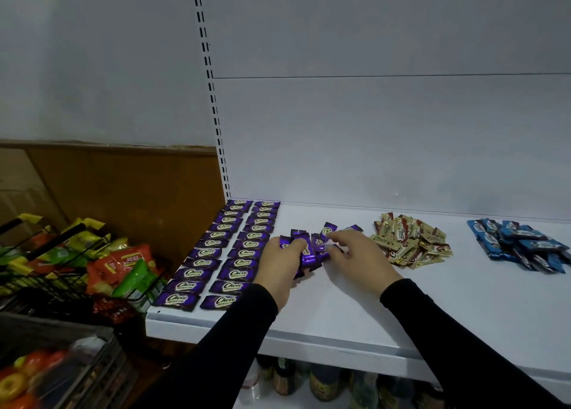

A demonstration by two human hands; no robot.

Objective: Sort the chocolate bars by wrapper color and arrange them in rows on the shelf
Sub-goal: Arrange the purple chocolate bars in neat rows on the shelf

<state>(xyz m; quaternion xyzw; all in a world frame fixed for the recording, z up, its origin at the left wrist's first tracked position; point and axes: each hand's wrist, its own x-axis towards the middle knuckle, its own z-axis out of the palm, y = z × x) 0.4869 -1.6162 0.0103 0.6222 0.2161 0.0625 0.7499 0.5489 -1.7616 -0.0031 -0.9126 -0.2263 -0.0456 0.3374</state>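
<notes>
The white shelf (pixel 355 303) carried 2 neat purple rows (pixel 221 251) at its left end, w/ gold pile (pixel 411 243) and blue pile (pixel 519 245) unsorted to the right. Left hand (pixel 282 262) gripped a bunch of purple bars (pixel 306 251); right hand (pixel 355 254) pinched at the loose purple ones just beside. Best approach, prob: feed 1 bar at a time, label up, edges matching row 2. Wrappers read "Choco"; smaller print illegible.

Glossy purple-wrapped chocolate bars (pixel 229 255) laid in two rows at 9 o'clock on the white metal shelf (pixel 340 303); loose purple bars (pixel 329 228) at centre, gold-wrapped pile (pixel 411 243) at 2 o'clock, blue-wrapped pile (pixel 519 243) at 3 o'clock.
</notes>
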